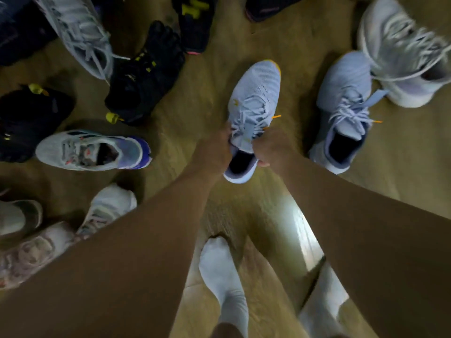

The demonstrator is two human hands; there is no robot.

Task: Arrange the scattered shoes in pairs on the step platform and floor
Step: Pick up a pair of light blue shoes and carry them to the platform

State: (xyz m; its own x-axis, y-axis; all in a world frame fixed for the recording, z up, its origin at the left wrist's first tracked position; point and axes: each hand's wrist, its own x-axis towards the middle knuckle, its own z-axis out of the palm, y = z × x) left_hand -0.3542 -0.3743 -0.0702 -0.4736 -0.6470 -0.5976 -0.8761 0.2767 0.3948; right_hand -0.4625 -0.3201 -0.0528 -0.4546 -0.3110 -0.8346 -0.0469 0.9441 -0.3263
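A light blue sneaker (256,93) with orange lace tips is in the middle of the view, toe pointing away. My left hand (216,150) grips its collar on the left side, and my right hand (271,148) grips the collar and tongue on the right. Its matching light blue sneaker (341,103) lies just to the right on the wooden floor (195,98). No step platform is visible.
Scattered around: a white high-top (400,45) far right, a mint and purple runner (90,150) left, black toe shoes with yellow tabs (144,71), a white sneaker (78,32) top left, pale shoes (107,206) lower left. My socked feet (219,272) stand below.
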